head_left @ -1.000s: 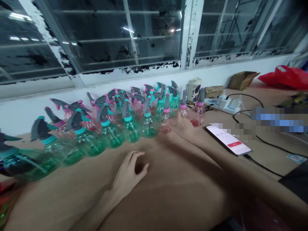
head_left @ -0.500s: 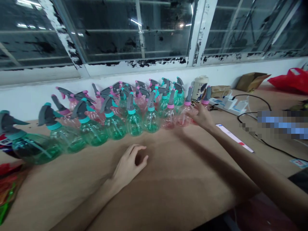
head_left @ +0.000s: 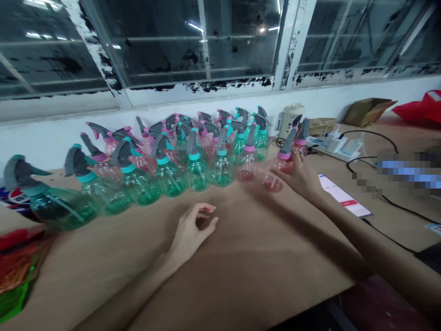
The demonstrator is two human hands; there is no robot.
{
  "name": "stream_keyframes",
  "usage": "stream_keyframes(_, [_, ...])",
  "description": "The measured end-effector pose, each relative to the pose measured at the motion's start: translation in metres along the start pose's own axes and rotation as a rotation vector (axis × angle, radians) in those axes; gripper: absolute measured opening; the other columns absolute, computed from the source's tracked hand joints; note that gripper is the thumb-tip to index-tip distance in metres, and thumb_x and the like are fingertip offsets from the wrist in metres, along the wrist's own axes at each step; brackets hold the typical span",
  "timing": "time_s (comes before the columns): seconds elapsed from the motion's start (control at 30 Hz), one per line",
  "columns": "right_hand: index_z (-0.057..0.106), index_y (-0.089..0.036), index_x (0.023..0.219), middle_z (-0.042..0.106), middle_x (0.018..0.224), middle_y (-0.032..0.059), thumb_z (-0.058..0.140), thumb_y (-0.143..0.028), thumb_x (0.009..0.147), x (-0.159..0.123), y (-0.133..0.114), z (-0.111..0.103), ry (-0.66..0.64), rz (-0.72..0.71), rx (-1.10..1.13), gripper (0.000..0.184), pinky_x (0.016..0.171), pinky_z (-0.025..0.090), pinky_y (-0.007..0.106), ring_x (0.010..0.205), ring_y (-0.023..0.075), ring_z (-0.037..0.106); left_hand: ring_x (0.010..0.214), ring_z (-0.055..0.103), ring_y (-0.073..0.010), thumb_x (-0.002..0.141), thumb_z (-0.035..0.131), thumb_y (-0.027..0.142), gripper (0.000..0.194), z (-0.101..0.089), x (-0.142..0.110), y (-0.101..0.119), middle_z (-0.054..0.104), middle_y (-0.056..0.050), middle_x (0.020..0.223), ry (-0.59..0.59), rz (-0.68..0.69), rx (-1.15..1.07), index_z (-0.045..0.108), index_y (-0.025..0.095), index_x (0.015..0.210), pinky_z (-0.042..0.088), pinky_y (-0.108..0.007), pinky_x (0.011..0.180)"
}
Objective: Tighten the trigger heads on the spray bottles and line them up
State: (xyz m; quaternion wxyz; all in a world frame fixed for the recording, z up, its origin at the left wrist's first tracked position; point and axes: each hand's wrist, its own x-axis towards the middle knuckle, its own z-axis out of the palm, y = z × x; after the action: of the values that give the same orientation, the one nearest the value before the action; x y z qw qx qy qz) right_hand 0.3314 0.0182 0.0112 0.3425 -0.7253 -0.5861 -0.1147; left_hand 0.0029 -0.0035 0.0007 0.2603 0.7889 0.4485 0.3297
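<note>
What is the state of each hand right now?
Left hand: open, fingers curved, holding nothing.
Right hand: closed on a tilted spray bottle with pink collar.

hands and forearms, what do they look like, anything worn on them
Left hand and right hand are bare: no gloves, and no ring or watch shows. The left forearm and right forearm show no sleeve as far as the picture reaches.
</note>
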Motion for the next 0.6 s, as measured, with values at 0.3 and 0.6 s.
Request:
stream_keyframes(0.3, [0.049, -0.020, 0.105, 0.061, 0.095, 0.0142, 0.045, -0.076, 0.071, -0.084, -0.078, -0.037, -0.126, -0.148, -0.002, 0.066, 0.051, 0.045, 0.039, 0.073, 0.0315, 0.062, 0.119, 0.050, -0.0220, 0.079, 0.064, 0.028, 0.047, 0.001, -0.012, 0.030, 0.052, -0.007, 0.128, -0.047, 0.081, -0.221, 0.043, 0.024, 0.121, 0.040, -0.046, 0.104])
stream_keyframes(0.6, [0.052, -0.019, 0.087, 0.063, 0.086, 0.0109, 0.043, -0.074, 0.073, -0.111, -0.160, -0.024, -0.166, -0.396, 0.200, 0.057, 0.047, 0.046, 0.032, 0.077, 0.0261, 0.063, 0.121, 0.047, -0.0277, 0.073, 0.069, 0.029, 0.065, -0.033, -0.013, 0.070, 0.044, -0.010, 0.136, 0.079, 0.186, -0.158, 0.039, 0.024, 0.130, 0.040, -0.046, 0.102])
